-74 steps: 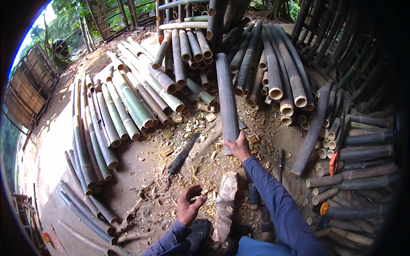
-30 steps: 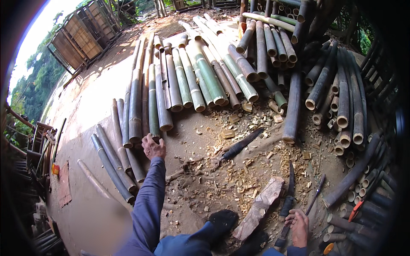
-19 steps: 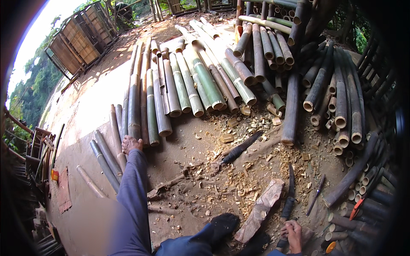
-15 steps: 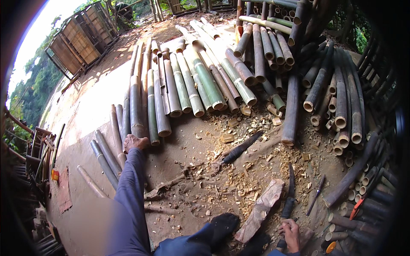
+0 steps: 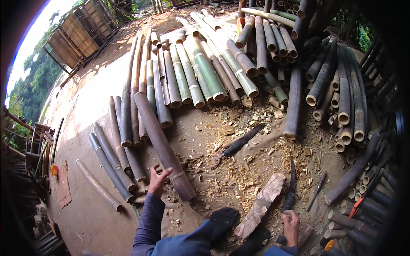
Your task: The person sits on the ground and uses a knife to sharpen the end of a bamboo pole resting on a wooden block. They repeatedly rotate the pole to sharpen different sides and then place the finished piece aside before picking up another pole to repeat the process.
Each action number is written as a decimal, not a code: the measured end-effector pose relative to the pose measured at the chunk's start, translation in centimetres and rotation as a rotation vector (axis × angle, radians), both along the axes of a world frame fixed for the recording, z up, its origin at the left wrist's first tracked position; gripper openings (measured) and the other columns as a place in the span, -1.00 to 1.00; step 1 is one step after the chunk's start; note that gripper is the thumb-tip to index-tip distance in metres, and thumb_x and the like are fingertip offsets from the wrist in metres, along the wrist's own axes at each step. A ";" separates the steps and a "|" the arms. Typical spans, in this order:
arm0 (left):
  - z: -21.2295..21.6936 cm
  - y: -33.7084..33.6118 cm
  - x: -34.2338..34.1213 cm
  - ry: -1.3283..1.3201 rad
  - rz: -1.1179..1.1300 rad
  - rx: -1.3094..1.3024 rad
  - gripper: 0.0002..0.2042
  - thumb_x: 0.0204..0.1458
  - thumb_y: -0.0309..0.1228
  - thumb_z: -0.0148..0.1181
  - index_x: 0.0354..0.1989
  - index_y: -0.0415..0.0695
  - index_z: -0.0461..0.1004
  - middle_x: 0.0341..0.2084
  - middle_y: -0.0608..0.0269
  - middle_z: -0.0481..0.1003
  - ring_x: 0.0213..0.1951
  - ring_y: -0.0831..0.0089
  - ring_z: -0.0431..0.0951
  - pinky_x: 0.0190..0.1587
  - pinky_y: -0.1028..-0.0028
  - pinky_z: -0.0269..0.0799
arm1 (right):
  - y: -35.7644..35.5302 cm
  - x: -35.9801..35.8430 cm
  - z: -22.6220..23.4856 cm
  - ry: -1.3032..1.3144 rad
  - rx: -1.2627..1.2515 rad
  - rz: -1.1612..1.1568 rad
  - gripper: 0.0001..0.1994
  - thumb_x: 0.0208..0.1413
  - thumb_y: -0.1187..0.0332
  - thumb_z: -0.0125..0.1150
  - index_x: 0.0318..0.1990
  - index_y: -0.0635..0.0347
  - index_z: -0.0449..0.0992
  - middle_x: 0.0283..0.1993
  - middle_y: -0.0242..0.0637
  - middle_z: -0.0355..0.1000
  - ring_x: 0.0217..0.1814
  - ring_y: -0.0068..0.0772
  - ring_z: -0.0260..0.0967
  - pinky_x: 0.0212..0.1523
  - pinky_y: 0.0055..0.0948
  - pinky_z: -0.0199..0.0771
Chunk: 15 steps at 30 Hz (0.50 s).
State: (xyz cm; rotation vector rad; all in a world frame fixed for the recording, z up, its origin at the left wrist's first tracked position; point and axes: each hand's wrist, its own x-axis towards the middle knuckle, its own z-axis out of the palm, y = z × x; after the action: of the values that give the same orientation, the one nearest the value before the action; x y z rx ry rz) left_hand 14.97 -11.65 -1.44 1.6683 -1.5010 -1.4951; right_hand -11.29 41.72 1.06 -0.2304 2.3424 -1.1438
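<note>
The left hand (image 5: 158, 180) is hanging unclenched beside the brown bamboo pole (image 5: 161, 145), which is lying at ten o'clock from the right hand (image 5: 291, 227), whose grip I cannot tell, positioning seemingly being under way and the next move calling for a firm grasp

Left hand (image 5: 158, 181): bare, raised, half unfurled, palm not closed
Left fingers (image 5: 165, 173): bent and parted, tips pointing upward and rightward
Left forearm (image 5: 147, 222): sleeved in dark blue, rising steeply from the lower edge, leaning slightly right
Right hand (image 5: 291, 227): bare, low in view, fingers curled inward; grip unclear
Right forearm (image 5: 294, 251): mostly out of view, only the dark-blue cuff end showing
Both hands: well apart, the left one higher
</note>
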 end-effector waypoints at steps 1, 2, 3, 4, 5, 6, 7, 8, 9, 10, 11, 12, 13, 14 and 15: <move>-0.2 -2.4 -0.7 -0.001 0.076 -0.077 -0.08 -0.08 0.04 0.61 0.30 -0.36 0.31 -0.01 -0.03 0.56 -0.03 0.26 0.59 0.10 0.33 0.47 | -0.3 -0.8 0.1 0.134 0.046 -0.010 -0.78 0.36 0.41 0.21 0.05 0.35 0.52 -0.26 -0.20 0.57 -0.32 -0.41 0.56 -0.25 -0.36 0.56; -0.3 -6.0 -0.6 -0.064 0.096 -0.060 -0.04 -0.12 0.07 0.63 0.29 -0.38 0.31 -0.03 -0.05 0.55 -0.04 0.23 0.60 0.09 0.30 0.49 | -1.4 -1.7 0.5 0.172 0.109 -0.042 -0.73 0.35 0.34 0.24 0.08 0.33 0.50 -0.18 -0.05 0.58 -0.20 -0.18 0.58 -0.13 -0.19 0.56; -1.0 -9.8 -1.0 -0.119 0.111 -0.040 -0.01 -0.16 0.10 0.65 0.27 -0.41 0.31 -0.04 -0.06 0.55 -0.04 0.21 0.61 0.08 0.28 0.51 | -1.8 -2.6 -0.2 0.271 0.205 0.015 -0.70 0.35 0.31 0.25 0.10 0.33 0.49 -0.13 -0.01 0.57 -0.14 -0.09 0.56 -0.06 -0.14 0.54; -2.6 -12.8 -2.1 -0.101 0.095 -0.037 -0.02 -0.20 0.08 0.67 0.24 -0.41 0.36 -0.04 -0.03 0.57 -0.05 0.22 0.62 0.05 0.26 0.54 | -2.1 -3.6 -1.5 0.370 0.301 0.067 -0.67 0.34 0.29 0.27 0.12 0.32 0.48 -0.09 0.04 0.56 -0.07 0.00 0.55 0.00 -0.08 0.51; -3.6 -14.9 -2.9 -0.091 0.081 -0.032 -0.03 -0.25 0.07 0.69 0.22 -0.42 0.41 -0.03 0.00 0.59 -0.06 0.23 0.64 0.02 0.24 0.57 | -2.5 -4.4 -2.5 0.463 0.398 0.122 -0.64 0.33 0.27 0.28 0.14 0.32 0.47 -0.05 0.09 0.55 0.00 0.09 0.53 0.06 -0.03 0.49; -3.8 -15.5 -4.4 -0.271 0.134 -0.072 -0.08 -0.26 0.04 0.69 0.18 -0.41 0.46 -0.04 0.02 0.61 -0.07 0.24 0.65 0.01 0.23 0.59 | -3.0 -5.1 -2.6 0.271 0.457 0.124 -0.51 0.27 0.16 0.35 0.19 0.31 0.42 0.06 0.18 0.50 0.14 0.29 0.43 0.21 0.09 0.38; -3.6 -15.5 -7.2 -0.439 0.177 -0.117 -0.12 -0.27 0.01 0.69 0.15 -0.40 0.50 -0.05 0.04 0.62 -0.09 0.25 0.66 -0.01 0.23 0.60 | -2.8 -5.4 -4.4 0.431 0.440 0.093 -0.49 0.24 0.16 0.38 0.18 0.32 0.41 0.05 0.18 0.50 0.14 0.29 0.44 0.19 0.08 0.40; -3.6 -15.2 -9.3 -0.601 0.220 -0.160 -0.16 -0.28 -0.02 0.69 0.12 -0.39 0.55 -0.06 0.06 0.64 -0.10 0.25 0.67 -0.03 0.22 0.62 | -2.3 -5.7 -7.4 0.597 0.429 0.061 -0.47 0.21 0.16 0.41 0.17 0.33 0.40 0.04 0.18 0.50 0.14 0.29 0.45 0.17 0.06 0.41; -3.8 -16.1 -7.9 -0.475 0.150 -0.162 -0.20 -0.28 -0.05 0.68 0.10 -0.38 0.57 -0.06 0.08 0.65 -0.11 0.26 0.68 -0.04 0.21 0.63 | -3.2 -5.5 -8.2 0.744 0.398 0.044 -0.44 0.18 0.15 0.44 0.17 0.34 0.40 0.03 0.18 0.51 0.13 0.29 0.46 0.15 0.05 0.43; -3.3 -17.2 -5.5 -0.351 0.081 -0.166 -0.24 -0.28 -0.09 0.67 0.08 -0.36 0.60 -0.06 0.09 0.66 -0.13 0.26 0.69 -0.05 0.21 0.64 | -3.5 -5.7 -8.4 0.492 0.432 0.020 -0.39 0.09 0.19 0.50 0.18 0.30 0.35 0.07 0.20 0.48 0.16 0.28 0.46 0.16 0.06 0.43; -2.0 -18.7 -3.9 -0.229 0.014 -0.184 -0.28 -0.27 -0.13 0.66 0.06 -0.35 0.63 -0.06 0.10 0.67 -0.14 0.27 0.70 -0.06 0.20 0.66 | -5.6 -6.2 -7.7 0.404 0.356 0.017 -0.39 0.07 0.23 0.51 0.18 0.29 0.34 0.08 0.19 0.48 0.16 0.27 0.46 0.16 0.06 0.44; -1.0 -14.8 -7.0 -0.024 -0.106 -0.096 -0.33 -0.27 -0.19 0.64 0.04 -0.31 0.62 -0.18 0.13 0.67 -0.22 0.27 0.70 -0.10 0.23 0.67 | -4.2 -6.7 -6.2 0.325 0.375 -0.016 -0.38 0.05 0.26 0.52 0.19 0.28 0.34 0.08 0.18 0.47 0.16 0.26 0.46 0.16 0.05 0.44; 2.5 -11.0 -9.2 0.110 -0.166 0.021 -0.41 -0.26 -0.22 0.61 -0.03 -0.28 0.61 -0.26 0.17 0.65 -0.26 0.30 0.69 -0.13 0.26 0.67 | -3.4 -6.8 -5.0 0.234 0.370 -0.036 -0.38 0.03 0.29 0.53 0.19 0.28 0.33 0.09 0.17 0.47 0.16 0.25 0.46 0.16 0.04 0.44; 4.6 -10.5 -9.2 0.150 -0.290 0.077 -0.42 -0.25 -0.23 0.60 -0.03 -0.27 0.60 -0.28 0.18 0.64 -0.27 0.31 0.67 -0.14 0.26 0.67 | -3.6 -6.8 -4.9 0.251 0.294 -0.039 -0.36 -0.02 0.37 0.54 0.19 0.27 0.32 0.06 0.15 0.47 0.14 0.25 0.45 0.14 0.02 0.45; 6.4 -10.2 -9.2 0.193 -0.413 0.136 -0.43 -0.25 -0.24 0.60 -0.04 -0.26 0.58 -0.30 0.19 0.62 -0.29 0.32 0.66 -0.14 0.26 0.67 | -4.0 -6.8 -5.3 0.267 0.311 -0.022 -0.39 0.00 0.37 0.53 0.18 0.27 0.33 0.03 0.12 0.47 0.11 0.23 0.46 0.12 0.00 0.46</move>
State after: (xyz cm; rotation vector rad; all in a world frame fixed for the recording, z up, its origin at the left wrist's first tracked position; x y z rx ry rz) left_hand 5.76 -21.81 5.00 1.2847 -1.7399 -1.9485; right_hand -18.11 37.69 -4.27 -0.2575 2.7233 -0.7808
